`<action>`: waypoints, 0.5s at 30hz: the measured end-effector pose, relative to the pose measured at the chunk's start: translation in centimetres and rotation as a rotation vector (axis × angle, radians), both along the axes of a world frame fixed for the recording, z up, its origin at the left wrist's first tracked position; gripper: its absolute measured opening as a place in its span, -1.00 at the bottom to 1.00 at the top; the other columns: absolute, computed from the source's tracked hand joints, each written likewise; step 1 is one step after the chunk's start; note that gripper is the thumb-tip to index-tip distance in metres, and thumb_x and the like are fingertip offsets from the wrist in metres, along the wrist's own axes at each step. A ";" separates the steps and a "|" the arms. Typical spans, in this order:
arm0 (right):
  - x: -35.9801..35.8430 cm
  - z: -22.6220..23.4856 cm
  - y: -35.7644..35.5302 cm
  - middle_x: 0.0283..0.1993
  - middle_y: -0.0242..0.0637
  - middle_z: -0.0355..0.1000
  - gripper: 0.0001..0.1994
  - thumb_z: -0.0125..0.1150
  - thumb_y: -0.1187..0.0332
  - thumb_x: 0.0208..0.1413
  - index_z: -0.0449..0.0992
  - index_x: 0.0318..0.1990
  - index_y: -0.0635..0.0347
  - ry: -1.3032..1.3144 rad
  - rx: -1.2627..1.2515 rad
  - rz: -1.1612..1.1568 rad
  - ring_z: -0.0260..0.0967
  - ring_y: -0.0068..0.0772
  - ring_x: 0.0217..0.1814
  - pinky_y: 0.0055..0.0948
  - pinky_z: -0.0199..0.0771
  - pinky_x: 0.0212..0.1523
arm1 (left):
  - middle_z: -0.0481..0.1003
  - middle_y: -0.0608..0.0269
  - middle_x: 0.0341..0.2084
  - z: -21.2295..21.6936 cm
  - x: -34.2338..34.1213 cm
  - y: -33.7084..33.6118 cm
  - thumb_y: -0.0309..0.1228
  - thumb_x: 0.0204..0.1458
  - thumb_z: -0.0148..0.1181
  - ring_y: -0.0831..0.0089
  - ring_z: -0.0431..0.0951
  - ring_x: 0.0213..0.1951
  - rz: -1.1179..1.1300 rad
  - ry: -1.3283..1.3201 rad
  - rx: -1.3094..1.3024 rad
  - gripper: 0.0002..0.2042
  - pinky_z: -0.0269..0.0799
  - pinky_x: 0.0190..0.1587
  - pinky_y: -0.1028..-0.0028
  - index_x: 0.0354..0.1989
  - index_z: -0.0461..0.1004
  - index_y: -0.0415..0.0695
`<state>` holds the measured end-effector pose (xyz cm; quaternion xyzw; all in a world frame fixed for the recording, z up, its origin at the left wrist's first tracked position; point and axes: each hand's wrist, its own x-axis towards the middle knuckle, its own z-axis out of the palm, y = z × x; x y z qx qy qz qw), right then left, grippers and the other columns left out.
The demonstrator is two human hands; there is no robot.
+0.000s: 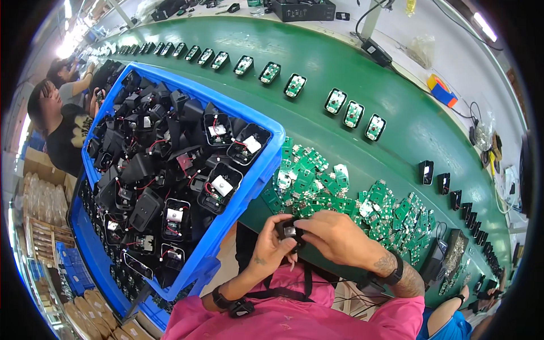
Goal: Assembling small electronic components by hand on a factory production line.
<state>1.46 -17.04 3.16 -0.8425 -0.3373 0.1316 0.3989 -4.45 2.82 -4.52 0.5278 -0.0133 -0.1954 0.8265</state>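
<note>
Close in front of my body, both hands work on one small black plastic housing [290, 231] with a light metallic part inside. My left hand [268, 245] grips it from the left side, thumb at its lower edge. From the right, my right hand [330, 233] pinches the housing's upper part; what its fingertips press on is too small to tell. Just beyond my hands lies a loose heap of green circuit boards [317, 184], which spreads on to the right. A blue crate [266, 148] at my left is full of black housings [146, 208], several with red wires and white parts.
Fitted housings [295, 85] stand in a row along the green conveyor belt [226, 37], with darker ones [444, 182] at the right. A tray of small parts [455, 251] sits near the right edge. Co-workers sit at the left [65, 133] and lower right [445, 320].
</note>
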 end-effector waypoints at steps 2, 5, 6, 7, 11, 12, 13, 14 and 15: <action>0.9 -0.8 0.3 -0.36 -0.10 0.43 -0.70 0.28 0.43 0.04 0.49 -0.05 0.26 -0.083 0.095 0.011 0.42 0.00 -0.30 -0.16 0.43 -0.26 | 0.45 0.15 -0.29 -0.9 0.1 0.8 -0.24 0.21 0.15 0.48 0.54 -0.50 0.063 0.092 -0.086 -0.48 0.51 -0.53 0.54 0.22 0.10 -0.18; 3.9 -1.4 0.1 -0.26 -0.11 0.38 -0.71 0.23 0.53 -0.05 0.53 -0.11 0.19 -0.281 -0.119 -0.172 0.37 -0.01 -0.19 -0.16 0.44 -0.19 | 0.48 0.13 -0.30 -1.2 -0.1 2.1 -0.17 0.23 0.11 0.47 0.54 -0.50 0.176 0.160 -0.100 -0.48 0.49 -0.55 0.54 0.22 0.11 -0.17; 4.7 -1.6 0.0 -0.26 -0.11 0.38 -0.71 0.23 0.53 -0.05 0.53 -0.11 0.19 -0.277 -0.113 -0.183 0.37 -0.01 -0.19 -0.16 0.44 -0.19 | 0.48 0.02 -0.24 -1.3 0.0 2.5 -0.03 0.19 0.10 0.41 0.53 -0.50 0.170 0.175 -0.066 -0.42 0.46 -0.57 0.52 0.23 0.11 -0.13; 5.4 -1.8 0.1 -0.19 -0.12 0.36 -0.69 0.22 0.55 -0.08 0.55 -0.10 0.15 -0.354 -0.164 -0.197 0.35 -0.03 -0.13 -0.17 0.44 -0.16 | 0.48 0.02 -0.24 -1.1 0.1 2.3 -0.03 0.19 0.10 0.41 0.53 -0.50 0.161 0.179 -0.055 -0.42 0.46 -0.57 0.52 0.23 0.11 -0.13; 6.6 -3.7 -0.2 -0.05 -0.14 0.31 -0.65 0.18 0.54 -0.07 0.56 -0.06 0.06 -0.431 -0.292 -0.179 0.29 -0.10 0.00 -0.19 0.43 -0.09 | 0.45 -0.05 -0.14 -0.5 0.5 2.4 -0.10 0.20 0.12 0.37 0.55 -0.46 0.133 0.157 -0.087 -0.43 0.49 -0.54 0.47 0.25 0.09 -0.12; 6.8 -3.8 -0.3 -0.07 -0.15 0.32 -0.69 0.13 0.51 -0.05 0.56 -0.09 0.10 -0.476 -0.338 -0.163 0.30 -0.13 -0.02 -0.22 0.41 -0.08 | 0.45 -0.06 -0.12 -0.4 0.6 2.4 -0.15 0.21 0.12 0.36 0.55 -0.44 0.122 0.170 -0.115 -0.45 0.50 -0.52 0.46 0.26 0.09 -0.12; 6.8 -4.1 -0.4 -0.07 -0.15 0.32 -0.69 0.13 0.51 -0.05 0.56 -0.09 0.10 -0.468 -0.329 -0.174 0.30 -0.13 -0.02 -0.22 0.41 -0.08 | 0.45 -0.07 -0.11 -0.3 0.7 2.4 -0.21 0.22 0.12 0.35 0.55 -0.43 0.111 0.183 -0.144 -0.47 0.50 -0.51 0.44 0.26 0.08 -0.12; 6.7 -4.3 -0.6 -0.08 -0.16 0.33 -0.70 0.14 0.49 -0.06 0.56 -0.11 0.12 -0.528 -0.349 -0.182 0.30 -0.14 -0.02 -0.23 0.41 -0.08 | 0.44 -0.09 -0.11 0.0 0.9 2.5 -0.29 0.20 0.13 0.33 0.56 -0.40 0.097 0.190 -0.134 -0.48 0.52 -0.49 0.42 0.27 0.08 -0.13; 6.6 -4.6 -0.7 -0.08 -0.18 0.33 -0.72 0.14 0.47 -0.06 0.56 -0.14 0.13 -0.589 -0.367 -0.184 0.30 -0.16 -0.02 -0.24 0.40 -0.07 | 0.44 -0.09 -0.11 0.0 0.9 2.4 -0.29 0.20 0.13 0.33 0.56 -0.40 0.094 0.195 -0.122 -0.48 0.52 -0.49 0.42 0.27 0.08 -0.13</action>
